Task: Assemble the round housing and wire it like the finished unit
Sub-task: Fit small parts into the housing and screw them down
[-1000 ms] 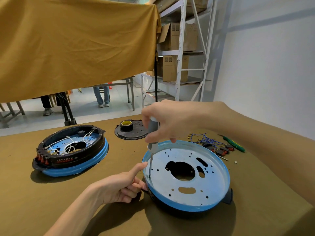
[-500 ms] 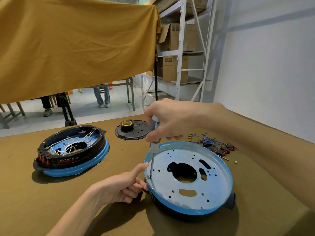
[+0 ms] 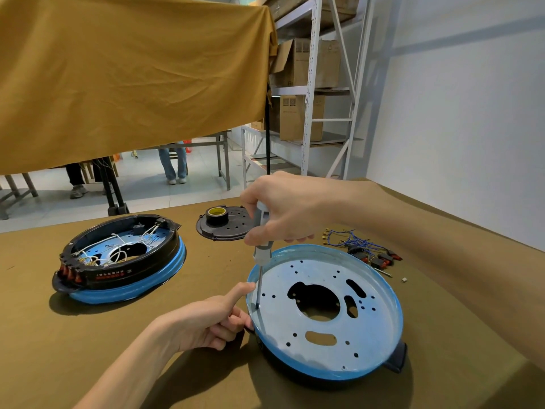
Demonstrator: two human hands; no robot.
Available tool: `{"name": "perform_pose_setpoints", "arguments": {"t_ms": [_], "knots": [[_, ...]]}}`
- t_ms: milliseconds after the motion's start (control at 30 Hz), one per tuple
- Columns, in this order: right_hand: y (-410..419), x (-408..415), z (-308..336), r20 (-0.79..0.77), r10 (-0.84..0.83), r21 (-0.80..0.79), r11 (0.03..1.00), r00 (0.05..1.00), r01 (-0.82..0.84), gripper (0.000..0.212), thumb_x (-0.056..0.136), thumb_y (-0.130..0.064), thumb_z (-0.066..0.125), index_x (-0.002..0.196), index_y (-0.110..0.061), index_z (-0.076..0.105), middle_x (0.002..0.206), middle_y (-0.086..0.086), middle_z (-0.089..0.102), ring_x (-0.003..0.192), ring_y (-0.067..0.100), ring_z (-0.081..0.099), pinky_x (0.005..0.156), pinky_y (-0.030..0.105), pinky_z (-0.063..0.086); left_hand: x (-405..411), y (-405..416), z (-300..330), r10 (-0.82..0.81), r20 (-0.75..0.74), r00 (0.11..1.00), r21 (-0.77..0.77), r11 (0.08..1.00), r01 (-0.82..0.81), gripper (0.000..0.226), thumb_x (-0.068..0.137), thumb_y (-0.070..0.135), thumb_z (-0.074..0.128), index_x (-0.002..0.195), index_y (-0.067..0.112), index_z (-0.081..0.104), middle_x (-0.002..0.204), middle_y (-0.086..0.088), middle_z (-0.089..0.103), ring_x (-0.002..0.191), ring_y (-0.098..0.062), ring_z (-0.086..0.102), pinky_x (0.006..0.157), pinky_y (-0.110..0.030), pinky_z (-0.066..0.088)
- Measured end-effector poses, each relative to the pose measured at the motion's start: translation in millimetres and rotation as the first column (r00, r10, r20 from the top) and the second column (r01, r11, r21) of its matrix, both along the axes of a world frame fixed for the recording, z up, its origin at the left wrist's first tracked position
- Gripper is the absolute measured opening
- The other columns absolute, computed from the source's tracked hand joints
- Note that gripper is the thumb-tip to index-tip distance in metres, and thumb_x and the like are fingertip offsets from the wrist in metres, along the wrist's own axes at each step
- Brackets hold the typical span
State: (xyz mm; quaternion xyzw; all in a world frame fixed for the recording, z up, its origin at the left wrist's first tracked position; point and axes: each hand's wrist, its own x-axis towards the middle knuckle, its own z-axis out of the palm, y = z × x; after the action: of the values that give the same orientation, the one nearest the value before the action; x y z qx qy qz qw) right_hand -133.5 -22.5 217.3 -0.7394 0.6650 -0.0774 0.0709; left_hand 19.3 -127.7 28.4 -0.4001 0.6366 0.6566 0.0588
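The round housing (image 3: 365,329), a blue-rimmed metal plate with many holes on a black base, lies on the table in front of me. My right hand (image 3: 283,208) grips a grey-handled screwdriver (image 3: 261,252) held upright, its tip down at a hole by the plate's left edge. My left hand (image 3: 206,320) holds the housing's left rim, thumb on top of the edge and fingers curled underneath. The finished unit (image 3: 121,258), black ring on a blue rim with white wires and red switches, sits at the left.
A black perforated disc (image 3: 233,224) carries a roll of tape (image 3: 216,215) behind the housing. Blue wires (image 3: 351,239) and black-red switches (image 3: 380,258) lie at the right, with a loose screw (image 3: 383,272) beside them. An ochre cloth hangs overhead; shelves with boxes stand behind.
The view has shifted slightly. Both hands keep their holds, and the screwdriver stays upright at the same hole by the left rim.
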Motion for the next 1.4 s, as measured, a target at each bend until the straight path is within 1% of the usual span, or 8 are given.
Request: {"name": "perform_pose_setpoints", "arguments": {"t_ms": [533,633,800,900,967,1133,1300,1400], "knots": [[3,-9,2,0.042,-0.001,0.019,1.0,0.999,0.001,0.027,0.094,-0.039,0.072,0.087,-0.021,0.053,0.061,0.007,0.068,0.037,0.011,0.055,0.038,0.021,0.044,-1,0,-1,0.043,-0.011,0.999,0.034,0.999,-0.043,0.073,0.086,0.081,0.047,0.051,0.02,0.069,0.057,0.004,0.034,0.049,-0.01,0.029,0.048,-0.021,0.031],[18,-39,7,0.251,-0.072,-0.046,0.995,0.965,0.086,0.029,0.093,-0.035,0.074,0.093,-0.011,0.058,0.066,0.012,0.073,0.048,0.018,0.063,0.044,0.026,0.049,-4,-1,-5,0.129,-0.027,0.991,-0.003,0.992,-0.129,0.072,0.074,0.089,0.05,0.062,0.019,0.066,0.06,0.002,0.037,0.05,-0.011,0.034,0.05,-0.023,0.032],[54,-93,-34,0.705,-0.14,-0.172,0.917,0.695,0.36,0.034,0.086,-0.018,0.082,0.096,-0.004,0.052,0.076,0.014,0.077,0.067,0.026,0.075,0.057,0.028,0.059,-4,-9,1,0.263,-0.13,0.956,-0.023,0.963,-0.268,0.099,0.059,0.093,0.057,0.102,0.004,0.063,0.075,-0.007,0.055,0.067,-0.017,0.053,0.057,-0.028,0.048],[59,-111,-82,0.783,-0.277,-0.054,0.861,0.557,0.505,0.031,0.086,-0.01,0.077,0.092,-0.008,0.046,0.07,0.011,0.074,0.059,0.019,0.072,0.051,0.023,0.056,-5,-1,8,0.332,-0.173,0.927,0.039,0.943,-0.331,0.092,0.054,0.073,0.077,0.113,0.005,0.062,0.11,-0.015,0.07,0.102,-0.027,0.068,0.066,-0.035,0.06],[56,-119,-112,0.838,-0.329,0.013,0.81,0.436,0.586,0.028,0.089,-0.009,0.069,0.091,-0.012,0.041,0.068,0.011,0.063,0.048,0.016,0.06,0.045,0.024,0.047,-7,9,13,0.369,-0.217,0.904,0.127,0.929,-0.349,0.074,0.057,0.05,0.085,0.112,0.008,0.058,0.115,-0.018,0.07,0.108,-0.031,0.068,0.071,-0.038,0.061],[61,-132,-170,0.732,-0.469,-0.109,0.635,0.494,0.765,0.031,0.094,-0.037,0.066,0.097,-0.018,0.042,0.077,-0.002,0.052,0.06,0.012,0.045,0.055,0.03,0.036,-9,16,26,0.522,-0.373,0.767,0.213,0.853,-0.477,0.036,0.082,0.017,0.073,0.113,0.01,0.055,0.112,-0.022,0.071,0.106,-0.035,0.071,0.092,-0.046,0.058],[81,-133,-188,0.736,-0.481,-0.198,0.52,0.476,0.831,0.027,0.094,-0.031,0.066,0.095,-0.024,0.04,0.075,-0.003,0.06,0.065,0.015,0.056,0.061,0.037,0.043,-9,11,59,0.46,-0.537,0.707,-0.092,0.802,-0.591,0.027,0.092,0.024,0.064,0.108,0.003,0.069,0.087,-0.012,0.075,0.074,-0.025,0.069,0.064,-0.034,0.052],[89,-128,-205,0.624,-0.577,-0.24,0.5,0.527,0.832,0.03,0.095,-0.034,0.066,0.103,-0.024,0.039,0.079,-0.006,0.061,0.071,0.018,0.058,0.059,0.037,0.042,-16,14,83,0.366,-0.664,0.652,-0.285,0.682,-0.673,0.031,0.078,0.033,0.07,0.097,0.008,0.07,0.091,-0.012,0.078,0.075,-0.027,0.072,0.067,-0.037,0.054]]}}
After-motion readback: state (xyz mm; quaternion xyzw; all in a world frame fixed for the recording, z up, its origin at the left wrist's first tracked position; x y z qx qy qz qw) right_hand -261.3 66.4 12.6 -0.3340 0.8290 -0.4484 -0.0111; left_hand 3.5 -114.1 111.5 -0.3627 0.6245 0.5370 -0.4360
